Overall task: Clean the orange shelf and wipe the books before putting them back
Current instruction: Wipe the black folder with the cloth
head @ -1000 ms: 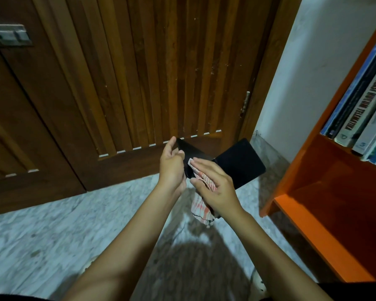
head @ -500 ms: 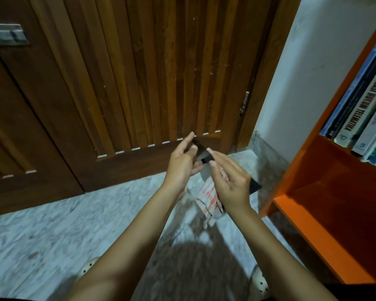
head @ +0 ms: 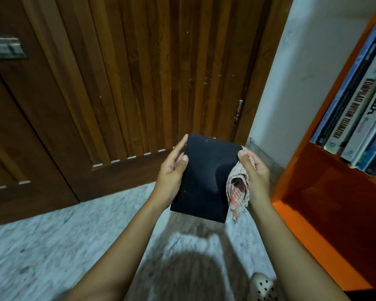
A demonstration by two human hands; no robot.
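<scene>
Two hands frame a black book (head: 204,181), held in the air between them with its plain cover facing the camera, above the marbled floor (head: 52,246) and in front of the wooden door (head: 139,72). The left hand (head: 172,172) grips the book's left edge, thumb laid on the cover and fingers reaching round behind. The right hand (head: 255,177) pinches the upper right corner, thumb on top. The same hand also holds a red-and-white checked cloth (head: 238,190), bunched against the book's right edge with its tail hanging down. Just to the right stands the orange shelf (head: 326,213) — a row of books (head: 356,109) leans in its upper compartment.
</scene>
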